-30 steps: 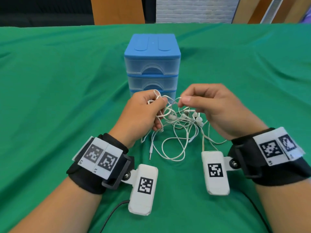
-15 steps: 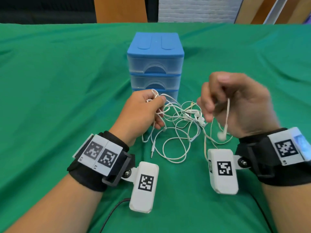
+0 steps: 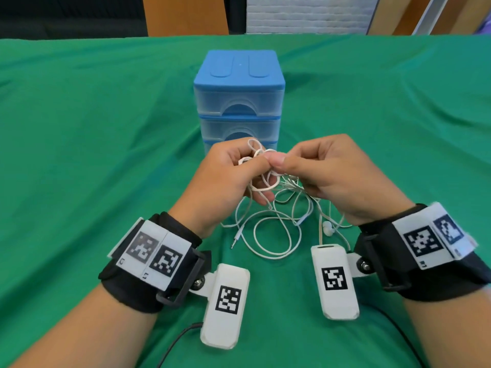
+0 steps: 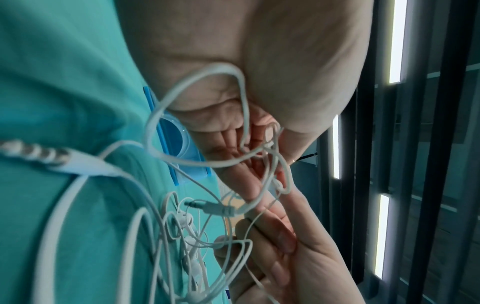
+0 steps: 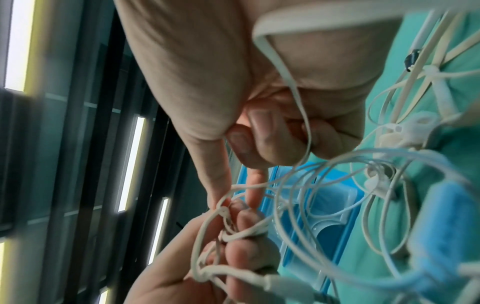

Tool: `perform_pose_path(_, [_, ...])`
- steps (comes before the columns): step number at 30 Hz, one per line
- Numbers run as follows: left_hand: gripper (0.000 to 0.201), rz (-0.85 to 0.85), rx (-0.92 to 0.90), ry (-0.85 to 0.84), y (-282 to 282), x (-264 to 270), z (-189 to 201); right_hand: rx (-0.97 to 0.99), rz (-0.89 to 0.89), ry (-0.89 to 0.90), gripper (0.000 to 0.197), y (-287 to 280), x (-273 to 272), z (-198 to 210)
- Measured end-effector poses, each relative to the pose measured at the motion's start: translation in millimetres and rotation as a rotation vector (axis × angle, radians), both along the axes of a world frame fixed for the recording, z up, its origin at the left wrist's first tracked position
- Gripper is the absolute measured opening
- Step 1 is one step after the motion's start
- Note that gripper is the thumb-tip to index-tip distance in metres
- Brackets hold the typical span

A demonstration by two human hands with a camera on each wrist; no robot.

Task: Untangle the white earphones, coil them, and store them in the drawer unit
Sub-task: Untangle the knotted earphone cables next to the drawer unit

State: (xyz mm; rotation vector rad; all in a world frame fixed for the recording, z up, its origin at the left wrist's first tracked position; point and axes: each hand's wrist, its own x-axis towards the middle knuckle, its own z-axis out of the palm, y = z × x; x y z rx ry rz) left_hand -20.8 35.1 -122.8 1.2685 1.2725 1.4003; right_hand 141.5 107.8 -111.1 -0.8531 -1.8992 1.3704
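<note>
The white earphones (image 3: 265, 183) are a tangle of thin cable held above the green cloth, just in front of the blue drawer unit (image 3: 239, 102). My left hand (image 3: 255, 163) grips the upper knot of loops. My right hand (image 3: 276, 159) pinches a strand of the same knot between thumb and index finger, touching the left thumb. Lower loops (image 3: 276, 235) trail onto the cloth, with the jack plug (image 3: 235, 241) and one earbud (image 3: 328, 229) lying there. In the right wrist view the pinch (image 5: 223, 203) closes on the cable beside the left hand's fingers (image 5: 241, 255). All three drawers look closed.
The green cloth (image 3: 93, 155) covers the whole table, wrinkled in places. A white wrist camera sits below each hand (image 3: 225, 304) (image 3: 334, 281), with a dark cable (image 3: 175, 343) running off the near edge. Wooden panels and a brick wall stand beyond the far edge.
My right hand, which had pulled an earbud up and to the right, has come back to the knot at the left hand. That earbud now lies on the cloth. The left hand kept its grip.
</note>
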Motion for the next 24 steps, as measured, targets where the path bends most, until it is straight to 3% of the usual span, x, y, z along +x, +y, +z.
perform_pose_path(4, [0.011,-0.093,-0.022,-0.115,-1.7,-2.5,1.4,-0.136,0.023,0.098,0.038,0.2,-0.8,-1.3])
perform_pose_path(7, [0.013,-0.152,-0.020,-0.205,-3.5,-3.4,2.9,-0.225,0.040,0.188,0.025,-1.0,-1.9,1.0])
perform_pose_path(9, [0.014,-0.156,-0.014,-0.205,-4.3,-1.9,3.3,-0.263,0.012,0.216,0.012,-1.4,-2.3,1.9])
perform_pose_path(14, [0.016,-0.124,-0.005,-0.139,-4.5,-2.6,0.2,-0.201,-0.037,0.143,0.016,-4.1,-2.6,2.3])
perform_pose_path(17, [0.016,-0.128,0.008,-0.157,-4.5,-1.4,1.7,-0.203,-0.040,0.234,0.013,-6.5,-2.9,8.0])
perform_pose_path(21, [0.017,0.019,0.000,-0.080,1.3,-4.0,0.3,-0.361,0.104,0.472,0.009,-7.9,1.6,15.0])
perform_pose_path(24, [0.019,0.170,-0.055,-0.035,6.9,-13.5,-6.2,-0.449,0.259,0.547,0.007,-9.6,6.6,19.7])
